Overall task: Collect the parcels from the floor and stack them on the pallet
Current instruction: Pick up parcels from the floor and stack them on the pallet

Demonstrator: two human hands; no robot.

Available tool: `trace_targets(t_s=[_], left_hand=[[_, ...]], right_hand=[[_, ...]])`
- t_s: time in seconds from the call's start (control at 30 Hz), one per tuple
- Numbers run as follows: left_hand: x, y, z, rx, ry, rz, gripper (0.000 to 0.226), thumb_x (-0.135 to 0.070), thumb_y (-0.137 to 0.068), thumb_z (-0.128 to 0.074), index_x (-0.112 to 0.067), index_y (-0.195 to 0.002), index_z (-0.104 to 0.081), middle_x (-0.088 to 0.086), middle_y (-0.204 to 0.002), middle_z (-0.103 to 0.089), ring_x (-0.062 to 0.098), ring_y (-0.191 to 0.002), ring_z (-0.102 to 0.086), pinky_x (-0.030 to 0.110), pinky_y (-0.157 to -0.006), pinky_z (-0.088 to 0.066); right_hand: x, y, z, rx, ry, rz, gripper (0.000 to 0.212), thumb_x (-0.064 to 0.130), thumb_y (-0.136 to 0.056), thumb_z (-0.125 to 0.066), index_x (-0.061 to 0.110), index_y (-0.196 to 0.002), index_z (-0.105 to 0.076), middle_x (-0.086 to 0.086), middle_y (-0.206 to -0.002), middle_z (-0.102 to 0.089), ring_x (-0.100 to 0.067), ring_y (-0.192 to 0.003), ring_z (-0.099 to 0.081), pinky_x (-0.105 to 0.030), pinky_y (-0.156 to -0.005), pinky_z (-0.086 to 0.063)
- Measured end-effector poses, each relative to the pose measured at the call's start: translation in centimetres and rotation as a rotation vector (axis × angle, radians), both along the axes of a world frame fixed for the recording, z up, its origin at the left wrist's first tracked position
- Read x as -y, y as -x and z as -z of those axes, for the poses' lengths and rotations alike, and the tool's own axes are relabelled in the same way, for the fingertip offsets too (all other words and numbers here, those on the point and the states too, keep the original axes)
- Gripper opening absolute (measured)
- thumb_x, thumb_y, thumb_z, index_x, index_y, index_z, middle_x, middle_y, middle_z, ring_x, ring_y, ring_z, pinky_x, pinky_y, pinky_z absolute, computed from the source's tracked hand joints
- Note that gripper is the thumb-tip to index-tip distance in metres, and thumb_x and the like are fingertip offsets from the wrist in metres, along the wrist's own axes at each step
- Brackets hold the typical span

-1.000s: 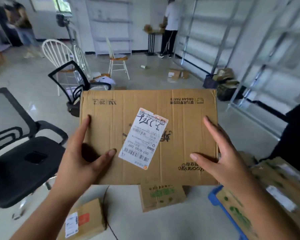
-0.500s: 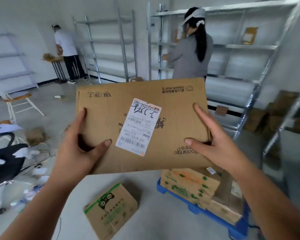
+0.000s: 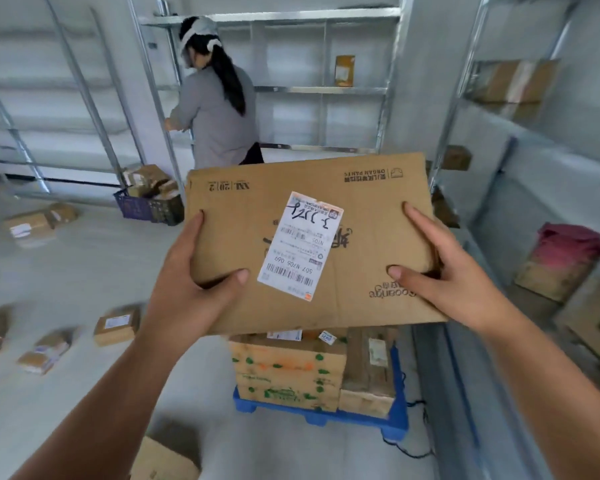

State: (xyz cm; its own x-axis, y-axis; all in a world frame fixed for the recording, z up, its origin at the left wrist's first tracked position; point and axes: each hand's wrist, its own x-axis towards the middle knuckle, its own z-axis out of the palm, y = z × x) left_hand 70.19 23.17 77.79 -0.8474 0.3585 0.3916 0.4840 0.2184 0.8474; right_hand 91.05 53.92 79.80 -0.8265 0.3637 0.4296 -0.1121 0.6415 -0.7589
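Carrying the flat parcel above the blue pallet, left hand and right hand clamped on its side edges. Floppy cardboard could sag and slip, or overhang the stacked boxes. Shelf frame close right; floor open left.

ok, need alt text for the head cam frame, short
Two bare hands, left hand and right hand, hold a flat cardboard parcel bearing a white shipping label above a blue pallet already stacked with boxes. More small parcels lie on the floor at left, and a person in a grey top stands at metal shelving behind.
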Motion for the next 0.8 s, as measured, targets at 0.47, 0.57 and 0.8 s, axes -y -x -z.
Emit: trace_targets(t_s=[0.47, 0.57, 0.8], left_hand=[[-16.1, 8.9, -2.5, 0.035, -0.065, 0.442, 0.098, -0.035, -0.082, -0.09, -0.062, -0.153, -0.029, -0.025, -0.159, -0.043, 0.004, -0.144, -0.047, 0.047, -0.117, -0.047], [-19.3, 9.5, -2.1, 0.026, -0.052, 0.442, 0.099, -0.036, -0.081, -0.09, -0.067, -0.15, -0.027, -0.024, -0.159, -0.043, 0.006, -0.143, -0.047, 0.048, -0.116, -0.048], [-27.8, 10.5, -0.4, 0.033, 0.03, 0.442, 0.109, -0.03, -0.08, -0.092, -0.053, -0.16, -0.022, -0.028, -0.146, -0.053, -0.006, -0.128, -0.055, 0.034, -0.102, -0.051]], right_hand=[[-6.6, -0.3, -3.3, 0.014, -0.064, 0.383, 0.082, 0.045, -0.079, -0.076, 0.058, -0.148, -0.035, 0.014, -0.153, -0.041, 0.012, -0.141, -0.033, 0.001, -0.106, -0.026], [-9.2, -0.3, -2.8, 0.002, -0.045, 0.392, 0.081, 0.049, -0.078, -0.075, 0.062, -0.147, -0.035, 0.02, -0.151, -0.042, 0.005, -0.143, -0.035, -0.011, -0.111, -0.029], [-17.1, 0.8, 0.7, 0.001, 0.034, 0.394, 0.08, 0.041, -0.079, -0.076, 0.054, -0.148, -0.038, 0.012, -0.148, -0.043, 0.022, -0.132, -0.034, 0.001, -0.106, -0.027]])
